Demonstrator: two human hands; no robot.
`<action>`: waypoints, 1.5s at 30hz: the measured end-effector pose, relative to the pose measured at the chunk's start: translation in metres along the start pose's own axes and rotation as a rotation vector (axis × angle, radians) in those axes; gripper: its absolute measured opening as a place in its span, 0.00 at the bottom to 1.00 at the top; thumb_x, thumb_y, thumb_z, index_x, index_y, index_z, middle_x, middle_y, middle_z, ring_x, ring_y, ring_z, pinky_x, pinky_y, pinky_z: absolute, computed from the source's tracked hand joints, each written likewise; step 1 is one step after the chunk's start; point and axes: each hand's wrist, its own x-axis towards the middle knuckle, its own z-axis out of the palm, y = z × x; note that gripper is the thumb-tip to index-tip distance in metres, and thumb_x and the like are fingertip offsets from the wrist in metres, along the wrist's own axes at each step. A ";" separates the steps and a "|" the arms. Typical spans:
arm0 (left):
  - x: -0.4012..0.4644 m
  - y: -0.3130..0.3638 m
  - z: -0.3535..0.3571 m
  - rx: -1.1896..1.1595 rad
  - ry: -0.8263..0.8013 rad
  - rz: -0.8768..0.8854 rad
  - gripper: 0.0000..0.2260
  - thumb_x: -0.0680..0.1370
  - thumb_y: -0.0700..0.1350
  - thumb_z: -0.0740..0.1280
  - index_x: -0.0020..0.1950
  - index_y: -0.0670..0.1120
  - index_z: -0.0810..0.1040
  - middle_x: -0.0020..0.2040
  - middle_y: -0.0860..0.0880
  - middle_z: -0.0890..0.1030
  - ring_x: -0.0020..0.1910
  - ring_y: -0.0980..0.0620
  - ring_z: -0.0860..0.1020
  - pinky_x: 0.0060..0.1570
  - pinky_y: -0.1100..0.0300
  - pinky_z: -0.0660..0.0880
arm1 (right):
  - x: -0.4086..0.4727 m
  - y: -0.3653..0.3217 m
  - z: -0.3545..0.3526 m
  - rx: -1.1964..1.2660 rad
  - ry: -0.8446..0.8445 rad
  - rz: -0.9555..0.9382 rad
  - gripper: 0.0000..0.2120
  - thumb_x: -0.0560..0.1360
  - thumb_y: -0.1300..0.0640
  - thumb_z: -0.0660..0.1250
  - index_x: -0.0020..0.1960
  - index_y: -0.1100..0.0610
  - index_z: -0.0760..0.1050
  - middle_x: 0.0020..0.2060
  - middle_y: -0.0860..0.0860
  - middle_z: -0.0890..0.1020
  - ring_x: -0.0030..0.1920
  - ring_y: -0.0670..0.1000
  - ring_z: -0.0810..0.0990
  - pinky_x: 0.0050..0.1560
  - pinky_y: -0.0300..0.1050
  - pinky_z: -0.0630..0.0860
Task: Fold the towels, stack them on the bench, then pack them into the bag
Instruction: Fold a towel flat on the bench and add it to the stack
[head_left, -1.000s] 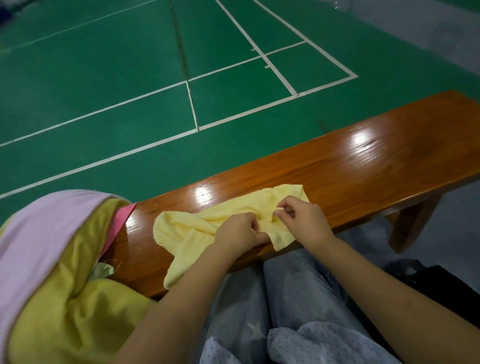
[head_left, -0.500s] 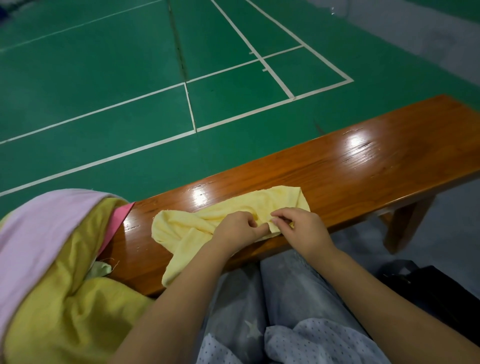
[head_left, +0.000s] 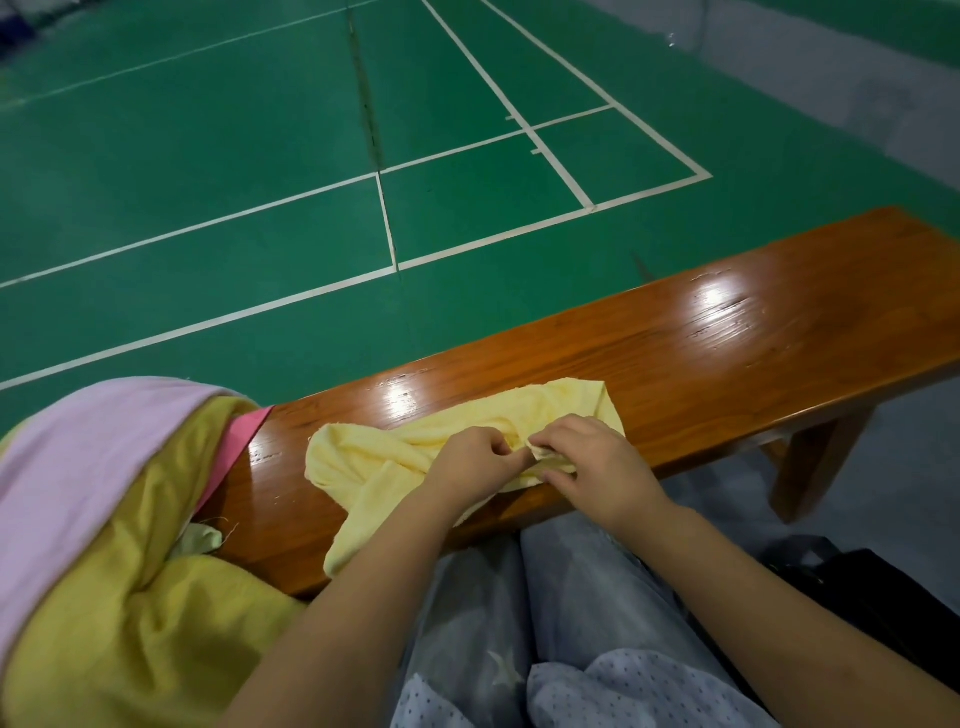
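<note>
A crumpled pale yellow towel (head_left: 384, 457) lies on the glossy wooden bench (head_left: 727, 343), one end hanging over the near edge. My left hand (head_left: 467, 460) grips a fold of it at the middle. Right beside it, my right hand (head_left: 587, 465) pinches the towel's edge; the two hands nearly touch. A heap of unfolded towels covers the bench's left end: a pink one (head_left: 72, 467) on top, a darker yellow one (head_left: 130, 597) under it and a bright pink strip (head_left: 241, 436) at its side. A black bag (head_left: 883, 608) sits on the floor at the lower right.
The bench stretches bare to the right of the towel, with its leg (head_left: 810, 462) below. Green court floor with white lines (head_left: 384, 218) lies beyond the bench. My knees in grey trousers (head_left: 545, 623) are against the bench's near edge.
My right hand has slid left along the towel's edge toward my left hand, bunching the cloth between them. The left hand has stayed in place.
</note>
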 end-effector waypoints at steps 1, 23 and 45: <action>-0.001 -0.001 0.000 -0.029 -0.003 0.000 0.15 0.75 0.58 0.66 0.40 0.47 0.77 0.36 0.50 0.77 0.37 0.53 0.74 0.37 0.60 0.71 | 0.001 0.001 0.001 -0.007 0.005 0.002 0.16 0.76 0.59 0.67 0.63 0.54 0.76 0.57 0.48 0.78 0.58 0.49 0.73 0.59 0.45 0.73; -0.034 -0.050 -0.112 -0.245 0.379 0.105 0.03 0.79 0.43 0.66 0.46 0.50 0.74 0.43 0.55 0.77 0.43 0.56 0.74 0.39 0.69 0.67 | 0.052 0.000 -0.057 0.274 0.283 0.288 0.09 0.80 0.58 0.61 0.56 0.53 0.78 0.51 0.46 0.76 0.50 0.45 0.72 0.41 0.35 0.67; -0.074 -0.138 -0.290 -0.999 1.152 -0.076 0.09 0.81 0.38 0.60 0.55 0.44 0.79 0.33 0.46 0.68 0.30 0.51 0.63 0.32 0.58 0.63 | 0.106 -0.018 -0.207 0.407 0.808 0.392 0.12 0.77 0.62 0.63 0.59 0.62 0.76 0.53 0.60 0.80 0.54 0.60 0.77 0.54 0.49 0.71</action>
